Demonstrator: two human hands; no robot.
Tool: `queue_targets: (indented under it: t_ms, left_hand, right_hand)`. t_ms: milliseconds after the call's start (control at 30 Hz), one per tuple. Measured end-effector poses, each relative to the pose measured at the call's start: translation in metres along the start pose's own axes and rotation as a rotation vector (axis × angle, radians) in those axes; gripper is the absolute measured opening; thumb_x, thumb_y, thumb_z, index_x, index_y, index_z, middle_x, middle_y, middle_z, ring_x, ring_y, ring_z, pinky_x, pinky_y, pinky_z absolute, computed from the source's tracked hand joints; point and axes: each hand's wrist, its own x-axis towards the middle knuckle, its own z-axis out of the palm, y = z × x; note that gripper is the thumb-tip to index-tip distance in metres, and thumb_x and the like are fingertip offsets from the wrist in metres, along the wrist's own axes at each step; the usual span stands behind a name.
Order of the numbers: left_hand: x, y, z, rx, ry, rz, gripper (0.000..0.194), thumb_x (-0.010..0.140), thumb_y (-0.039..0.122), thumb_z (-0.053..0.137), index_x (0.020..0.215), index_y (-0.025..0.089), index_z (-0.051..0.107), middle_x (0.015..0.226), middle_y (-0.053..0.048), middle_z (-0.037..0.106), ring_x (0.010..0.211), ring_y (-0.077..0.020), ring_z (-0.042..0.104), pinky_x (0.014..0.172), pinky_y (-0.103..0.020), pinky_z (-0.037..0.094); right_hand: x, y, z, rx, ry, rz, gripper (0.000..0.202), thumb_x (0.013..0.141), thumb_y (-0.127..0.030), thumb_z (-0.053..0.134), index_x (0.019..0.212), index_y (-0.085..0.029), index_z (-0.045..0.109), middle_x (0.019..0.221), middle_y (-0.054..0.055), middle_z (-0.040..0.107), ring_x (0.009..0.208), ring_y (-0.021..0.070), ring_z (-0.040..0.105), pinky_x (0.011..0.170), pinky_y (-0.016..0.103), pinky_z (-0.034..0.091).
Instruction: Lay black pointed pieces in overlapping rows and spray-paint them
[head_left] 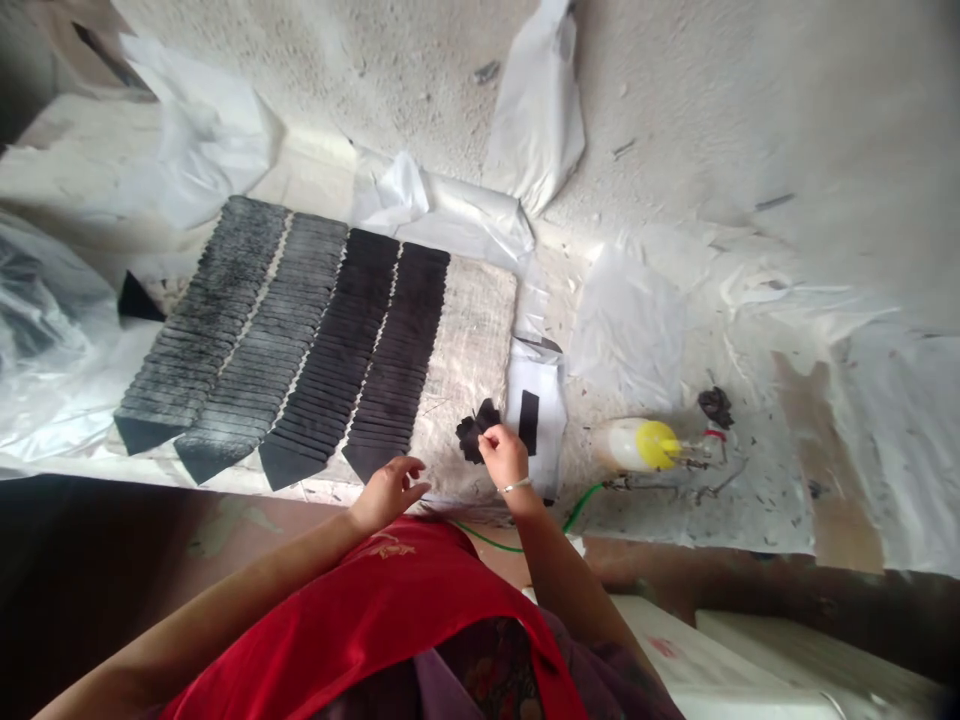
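Note:
A crumpled black piece [471,436] lies on the pale cloth-covered board [474,330], and the closed fingers of my right hand [504,456] pinch its right edge. My left hand [390,490] is at the board's front edge, just right of the tip of the nearest black row [405,340], thumb and fingers apart with nothing between them. Four rows of overlapping black pointed pieces cover the board to the left; the two leftmost rows [210,310] look greyer. Right of my right hand, a black strip [528,422] rests on a white folded sheet [551,385].
A white bottle with a yellow part [654,444] lies to the right, beside metal fittings and a green hose [581,507]. A dark crumpled scrap [715,405] sits behind them. Plastic sheets [630,320] lie along the rough wall. A black piece [139,298] is at the left.

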Motion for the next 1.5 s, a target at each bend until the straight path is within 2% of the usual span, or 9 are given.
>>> queue_targets:
  t_ms: [133, 300, 367, 500, 667, 833, 1000, 1167, 1500]
  left_hand:
    - [0.008, 0.027, 0.006, -0.540, -0.085, -0.192, 0.054, 0.071, 0.048, 0.063, 0.114, 0.017, 0.053, 0.104, -0.009, 0.060, 0.080, -0.0168, 0.060, 0.059, -0.026, 0.050]
    - [0.000, 0.021, 0.000, -0.735, -0.184, -0.352, 0.041, 0.069, 0.052, 0.063, 0.079, 0.013, 0.060, 0.065, 0.000, 0.058, 0.056, -0.0104, 0.054, 0.048, -0.020, 0.042]
    - [-0.008, 0.010, -0.007, -0.699, -0.221, -0.370, 0.040, 0.070, 0.052, 0.063, 0.077, 0.013, 0.060, 0.058, 0.002, 0.056, 0.050, -0.0084, 0.049, 0.046, -0.019, 0.037]
    - [-0.022, -0.012, -0.023, -0.544, -0.332, -0.279, 0.037, 0.072, 0.048, 0.060, 0.077, 0.012, 0.062, 0.060, 0.001, 0.057, 0.054, -0.0091, 0.048, 0.052, -0.021, 0.037]
    - [-0.029, -0.032, -0.046, -0.261, -0.193, -0.346, 0.031, 0.071, 0.044, 0.058, 0.075, 0.014, 0.063, 0.054, 0.002, 0.056, 0.051, -0.0109, 0.049, 0.049, -0.021, 0.035]
    - [-0.030, -0.055, -0.066, -0.093, 0.083, -0.526, 0.031, 0.075, 0.044, 0.050, 0.074, 0.015, 0.061, 0.051, 0.001, 0.058, 0.041, -0.0108, 0.048, 0.044, -0.021, 0.035]
    - [-0.024, -0.067, -0.070, 0.159, 0.191, -0.479, 0.034, 0.079, 0.045, 0.048, 0.063, 0.017, 0.059, 0.051, -0.001, 0.058, 0.049, -0.0130, 0.055, 0.053, -0.022, 0.037]
    - [-0.018, -0.070, -0.069, 0.411, 0.195, -0.441, 0.034, 0.081, 0.044, 0.047, 0.065, 0.018, 0.062, 0.065, -0.005, 0.064, 0.065, -0.0181, 0.059, 0.059, -0.025, 0.034]
    - [-0.014, -0.068, -0.067, 0.556, 0.133, -0.464, 0.032, 0.084, 0.042, 0.044, 0.074, 0.018, 0.062, 0.074, -0.007, 0.067, 0.075, -0.0211, 0.063, 0.064, -0.026, 0.038]
  right_hand:
    - [-0.028, -0.033, -0.002, 0.246, -0.039, -0.194, 0.009, 0.079, -0.023, 0.053, 0.072, -0.019, 0.056, 0.071, 0.001, 0.057, 0.067, 0.0128, 0.053, 0.066, 0.023, 0.043]
    - [-0.054, -0.054, 0.012, 0.347, -0.221, -0.273, 0.006, 0.078, -0.019, 0.053, 0.072, -0.020, 0.056, 0.068, 0.000, 0.056, 0.065, 0.0124, 0.054, 0.064, 0.023, 0.044]
    - [-0.054, -0.054, 0.014, 0.407, -0.239, -0.259, 0.010, 0.079, -0.023, 0.055, 0.087, -0.019, 0.058, 0.082, 0.003, 0.061, 0.065, 0.0122, 0.056, 0.065, 0.025, 0.047]
    - [-0.044, -0.053, 0.023, 0.475, -0.365, -0.208, 0.049, 0.076, -0.031, 0.062, 0.121, -0.019, 0.047, 0.113, 0.011, 0.058, 0.066, 0.0114, 0.059, 0.066, 0.027, 0.049]
    - [-0.035, -0.066, 0.052, 0.417, -0.736, -0.075, 0.018, 0.086, -0.032, 0.050, 0.083, -0.020, 0.062, 0.056, -0.004, 0.059, 0.046, 0.0093, 0.055, 0.049, 0.019, 0.041]
    - [-0.029, -0.087, 0.075, 0.282, -0.671, -0.007, 0.022, 0.088, -0.030, 0.046, 0.079, -0.019, 0.064, 0.065, -0.001, 0.067, 0.053, 0.0091, 0.060, 0.052, 0.019, 0.040]
    - [-0.023, -0.099, 0.086, -0.040, -0.571, -0.055, 0.023, 0.084, -0.037, 0.054, 0.077, -0.020, 0.068, 0.076, 0.005, 0.071, 0.070, 0.0144, 0.063, 0.061, 0.023, 0.039]
    - [-0.022, -0.102, 0.092, -0.175, -0.574, -0.061, 0.025, 0.084, -0.040, 0.052, 0.082, -0.021, 0.069, 0.083, 0.006, 0.071, 0.076, 0.0158, 0.063, 0.065, 0.024, 0.039]
    - [-0.016, -0.107, 0.096, -0.282, -0.618, -0.048, 0.032, 0.086, -0.042, 0.047, 0.084, -0.020, 0.070, 0.086, 0.008, 0.071, 0.080, 0.0181, 0.064, 0.067, 0.026, 0.041]
